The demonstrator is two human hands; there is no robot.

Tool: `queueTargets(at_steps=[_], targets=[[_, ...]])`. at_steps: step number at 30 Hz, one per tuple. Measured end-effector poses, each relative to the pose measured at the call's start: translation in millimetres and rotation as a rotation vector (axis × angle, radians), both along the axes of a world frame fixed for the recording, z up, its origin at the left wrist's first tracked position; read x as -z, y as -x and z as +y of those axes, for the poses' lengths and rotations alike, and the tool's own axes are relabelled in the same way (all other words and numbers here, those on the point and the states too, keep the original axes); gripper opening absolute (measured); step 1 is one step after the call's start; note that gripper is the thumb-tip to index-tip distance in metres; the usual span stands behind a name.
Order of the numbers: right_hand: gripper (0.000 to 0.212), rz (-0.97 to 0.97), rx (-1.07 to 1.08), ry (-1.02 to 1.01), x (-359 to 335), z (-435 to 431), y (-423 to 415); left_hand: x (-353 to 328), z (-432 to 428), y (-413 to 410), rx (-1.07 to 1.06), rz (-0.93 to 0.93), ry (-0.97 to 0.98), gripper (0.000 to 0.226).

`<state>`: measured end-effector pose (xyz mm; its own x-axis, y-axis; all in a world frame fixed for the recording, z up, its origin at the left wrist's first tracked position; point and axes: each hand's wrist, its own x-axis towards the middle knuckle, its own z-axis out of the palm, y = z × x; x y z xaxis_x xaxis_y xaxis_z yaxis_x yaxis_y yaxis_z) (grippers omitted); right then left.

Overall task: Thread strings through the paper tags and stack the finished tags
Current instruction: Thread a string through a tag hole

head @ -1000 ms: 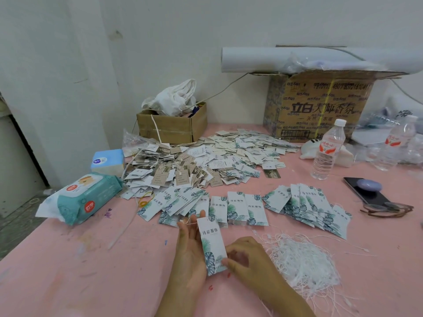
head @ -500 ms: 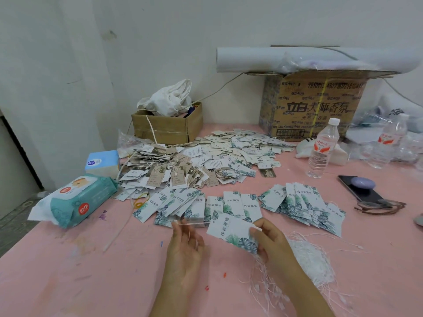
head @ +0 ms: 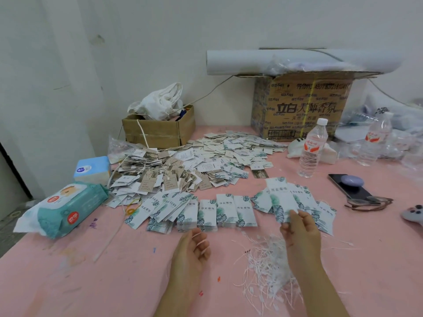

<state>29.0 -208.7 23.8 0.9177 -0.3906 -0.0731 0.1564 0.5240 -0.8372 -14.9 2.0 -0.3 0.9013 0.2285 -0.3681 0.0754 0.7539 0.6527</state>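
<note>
My right hand pinches a white tag with green leaf print by its lower end and holds it over the fanned stack of leaf tags at the right. My left hand hovers low over the pink table with its fingers loosely curled; white string seems to lie across them. A tangle of white strings lies between and below my hands. More leaf tags stand in short rows ahead of my left hand.
A big heap of loose tags fills the table's middle. Wet wipes pack and blue box at left. Two cardboard boxes at the back. Water bottle, phone and glasses at right.
My right hand carried the leaf tag from in front of me up and right to the fanned stack. My left hand let go of the tag and stayed low with its fingers curled.
</note>
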Motion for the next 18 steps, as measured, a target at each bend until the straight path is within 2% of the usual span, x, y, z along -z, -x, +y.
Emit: queueTargets(at_steps=[4, 8, 11, 14, 16, 18], targets=[[0.011, 0.095, 0.189, 0.109, -1.2, -18.0, -22.1, -2.7, -3.5, -1.2, 0.017, 0.011, -0.053, 0.017], [0.003, 0.183, 0.284, 0.271, -6.8, -29.6, -52.1, -5.7, -5.0, 0.1, 0.003, 0.014, -0.063, 0.017], [0.02, 0.242, 0.248, 0.335, -9.7, -35.6, -70.8, -8.7, -5.6, 0.9, -0.011, 0.023, -0.068, 0.019], [0.049, 0.385, 0.211, 0.558, -9.1, -38.0, -74.0, -10.1, -5.9, 1.2, -0.015, 0.033, -0.063, 0.021], [0.053, 0.394, 0.287, 0.757, -6.4, -33.7, -65.4, -10.9, -6.1, 2.2, -0.012, 0.026, -0.063, 0.02], [0.044, 0.308, 0.334, 0.949, -2.5, -24.5, -52.5, -11.2, -6.8, 3.7, -0.005, 0.012, -0.072, 0.019]])
